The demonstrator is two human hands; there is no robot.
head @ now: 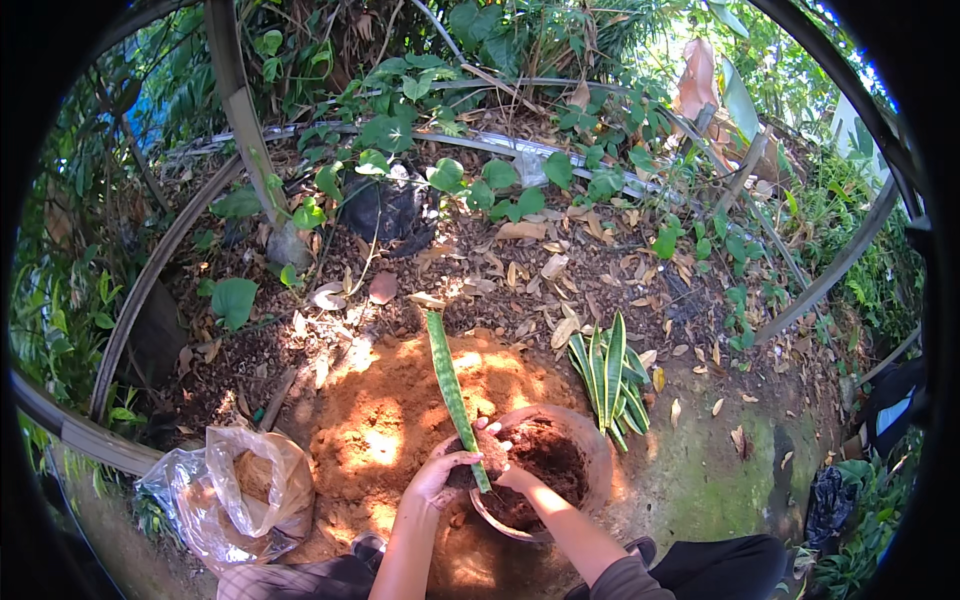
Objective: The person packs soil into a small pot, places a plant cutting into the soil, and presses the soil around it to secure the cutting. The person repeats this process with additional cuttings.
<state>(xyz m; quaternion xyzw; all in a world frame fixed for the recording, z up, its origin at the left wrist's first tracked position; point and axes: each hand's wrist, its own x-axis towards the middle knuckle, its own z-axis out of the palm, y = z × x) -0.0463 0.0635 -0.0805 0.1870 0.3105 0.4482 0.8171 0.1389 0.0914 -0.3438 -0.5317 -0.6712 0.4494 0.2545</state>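
My left hand (433, 471) holds a long mottled green snake plant leaf (448, 375), its thumb across the lower part. The leaf stands slightly tilted, cut end down. Against it sits a clump of brown soil or coir (492, 454), with fingertips showing around its far side. My right hand (516, 478) reaches to the clump from the right, over the pot's near-left part; its fingers are mostly hidden. Below and to the right stands a round pot (598, 457) with a pale, dirt-smeared rim, partly filled with dark reddish-brown potting mix (551, 457).
Behind the pot spreads an orange-brown mound of loose soil or coir (360, 420). Yellow-edged snake plant leaves (611, 375) lie right of it. A clear plastic bag (225, 499) holds brown material at left. Dry leaves, vines and a black plastic bag (829, 506) lie around.
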